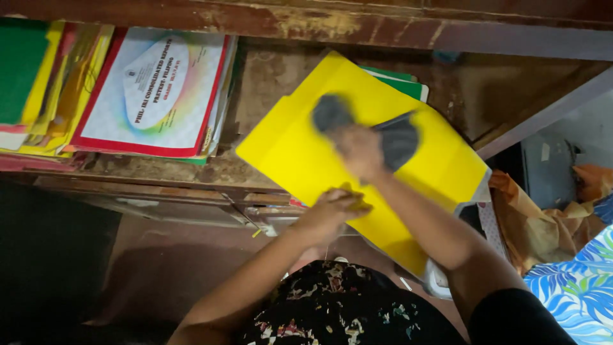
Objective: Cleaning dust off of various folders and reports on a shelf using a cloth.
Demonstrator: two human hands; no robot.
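1. Right hand point(359, 150): fingers pressed down on a grey cloth point(396, 137), blurred; cloth bunched under the palm and spilling out on both sides of it.
2. Left hand point(332, 207): fingers curled tight round the near edge of a yellow folder point(300, 160), pinching it at the lower left side.
3. Yellow folder: tilted, lying slantwise across the wooden shelf point(268, 76), far corner pointing up toward the back, near corner hanging past the shelf edge above the lap. Cloth flat on its upper middle.
4. Just under the folder's far edge: a green folder point(408, 86) with white paper edges, peeking out at the top right.
5. Well to the left on the same shelf: a stack of papers point(64, 89) in green, yellow and orange, with a white booklet with a red border point(156, 89) leaning on top.
6. Below the folder's lower right corner: a white plastic item point(437, 281), mostly hidden; kind not clear.
7. Far right, beside the shelf: crumpled brown paper point(536, 223), and a blue leaf-patterned fabric point(575, 287) at the corner.
8. At the bottom, between the forearms: dark flowered clothing point(345, 306).
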